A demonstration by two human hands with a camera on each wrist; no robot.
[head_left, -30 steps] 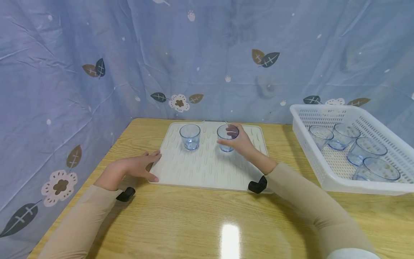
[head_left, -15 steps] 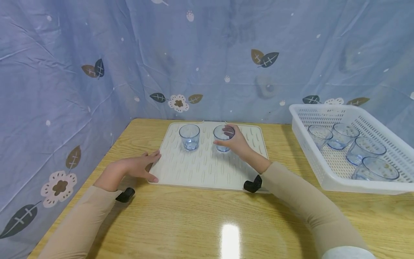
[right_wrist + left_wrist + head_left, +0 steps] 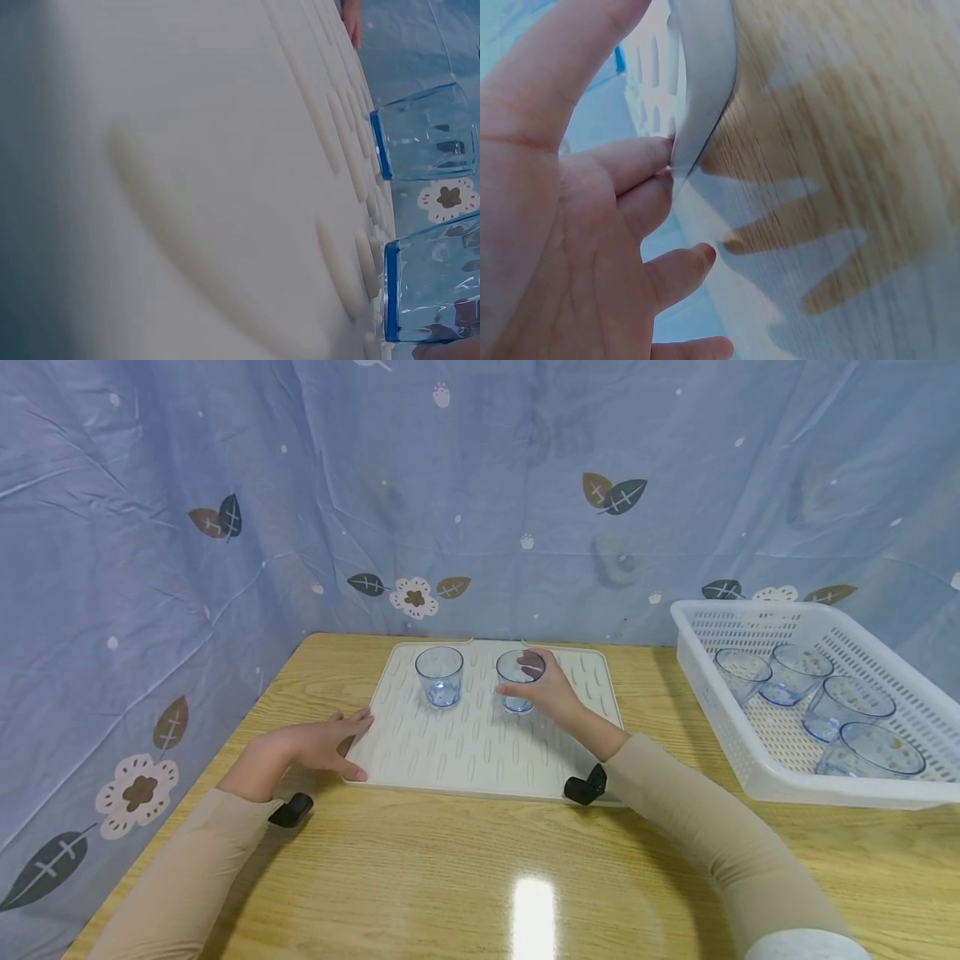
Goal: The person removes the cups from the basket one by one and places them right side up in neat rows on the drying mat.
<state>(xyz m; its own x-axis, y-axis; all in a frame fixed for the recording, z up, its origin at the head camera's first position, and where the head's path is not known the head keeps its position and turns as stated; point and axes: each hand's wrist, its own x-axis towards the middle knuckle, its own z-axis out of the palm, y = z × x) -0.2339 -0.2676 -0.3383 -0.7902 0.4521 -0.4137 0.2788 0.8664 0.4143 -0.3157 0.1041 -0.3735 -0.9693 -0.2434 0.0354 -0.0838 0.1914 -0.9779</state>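
Note:
A pale drying mat (image 3: pixel 450 760) with raised ridges lies on the table. My right hand (image 3: pixel 553 692) curls its thumb and fingers around a clear bluish glass (image 3: pixel 516 702), upright on the mat's right half. To its left stands a second upright glass (image 3: pixel 441 683), apart from the first. Both glasses also show at the edge of the right wrist view, the held glass (image 3: pixel 435 281) below the other. At the mat's left edge rests my left hand (image 3: pixel 318 747), fingers spread. In the left wrist view, fingertips (image 3: pixel 660 150) touch the mat's rim (image 3: pixel 705 82).
On the right, a white perforated plastic basket (image 3: pixel 765 777) holds several similar glasses (image 3: pixel 847 710). A blue patterned curtain (image 3: pixel 480 502) hangs behind and to the left of the wooden table (image 3: pixel 420 868). Black wrist devices (image 3: pixel 585 787) sit under both forearms.
My right hand and the glass it holds shifted slightly left toward the other glass, then stayed nearly still over the last half second. The left hand has kept its place.

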